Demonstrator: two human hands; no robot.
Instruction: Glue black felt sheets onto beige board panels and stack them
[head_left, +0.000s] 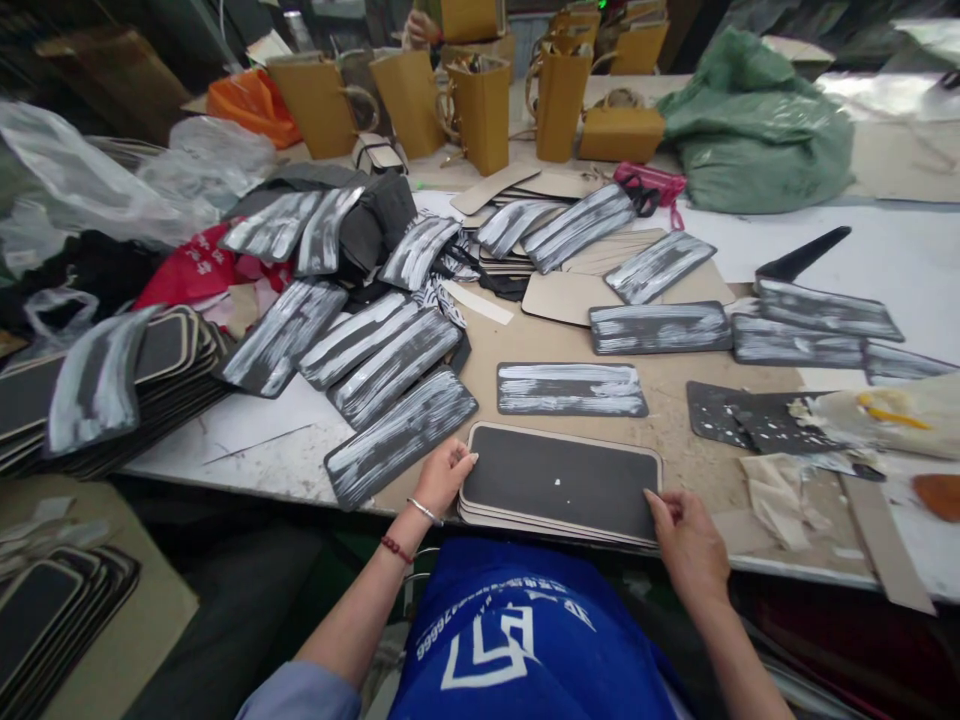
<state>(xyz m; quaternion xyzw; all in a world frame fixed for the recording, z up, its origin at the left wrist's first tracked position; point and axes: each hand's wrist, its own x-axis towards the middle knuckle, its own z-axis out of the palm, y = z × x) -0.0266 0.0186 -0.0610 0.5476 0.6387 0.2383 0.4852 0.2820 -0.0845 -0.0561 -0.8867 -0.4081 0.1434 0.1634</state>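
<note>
A stack of beige rounded boards with a black panel [559,482] on top lies at the table's front edge, right before me. My left hand [444,474] pinches the panel's left end between thumb and fingers. At the opposite end my right hand [688,538] grips the right edge with its thumb on top. Just behind the stack lies a dark strip [570,388] streaked with white paste. Another white-streaked strip [401,437] rests close to my left hand, slanting across the table edge.
Several more pasted strips spread over the table. Dark panels [172,400] are piled at left. To the right lie a paste-spotted dark board [720,415] and a whitish bag [900,410]. Mustard handbags [480,120] and a green plastic sack [757,130] stand behind; a person's hand [421,28] shows there.
</note>
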